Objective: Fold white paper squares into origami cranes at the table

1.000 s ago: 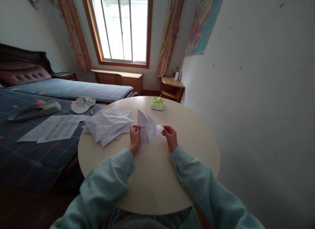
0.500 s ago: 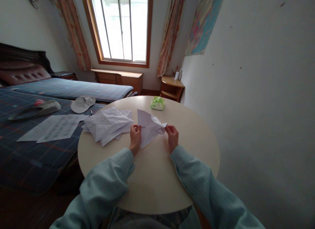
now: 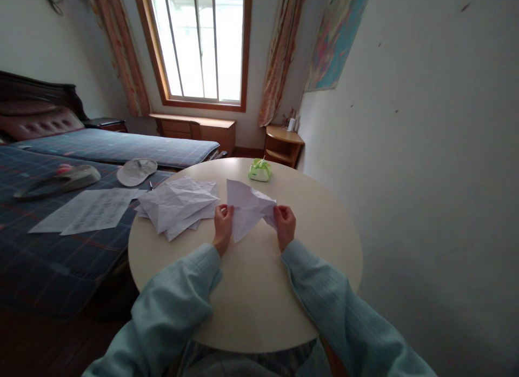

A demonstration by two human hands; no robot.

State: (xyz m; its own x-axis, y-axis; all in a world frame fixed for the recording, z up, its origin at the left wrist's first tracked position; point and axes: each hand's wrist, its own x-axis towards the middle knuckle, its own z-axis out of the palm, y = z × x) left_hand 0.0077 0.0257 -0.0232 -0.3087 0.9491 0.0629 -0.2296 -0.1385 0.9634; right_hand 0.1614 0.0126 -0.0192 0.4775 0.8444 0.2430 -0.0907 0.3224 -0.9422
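Observation:
A creased white sheet of paper [image 3: 248,206] is stretched between my two hands above the round table [image 3: 251,301]. My left hand [image 3: 223,225] pinches its left edge between thumb and fingers. At the opposite side, my right hand [image 3: 285,225] is closed on the sheet's right corner, which bends and folds near the fingers. Left of my left hand lies a pile of crumpled white papers [image 3: 180,204], the sheets overlapping one another.
A green tissue packet [image 3: 260,170] sits at the table's far edge. On the bed [image 3: 60,269] to the left are printed sheets [image 3: 95,210], a pale cap [image 3: 137,172] and a grey strapped item [image 3: 79,177]. A white wall [image 3: 438,204] rises on the right.
My right hand has shifted very slightly right, and its grip on the corner has changed. The paper's right part now looks more spread, with a flap hanging beside the fingers.

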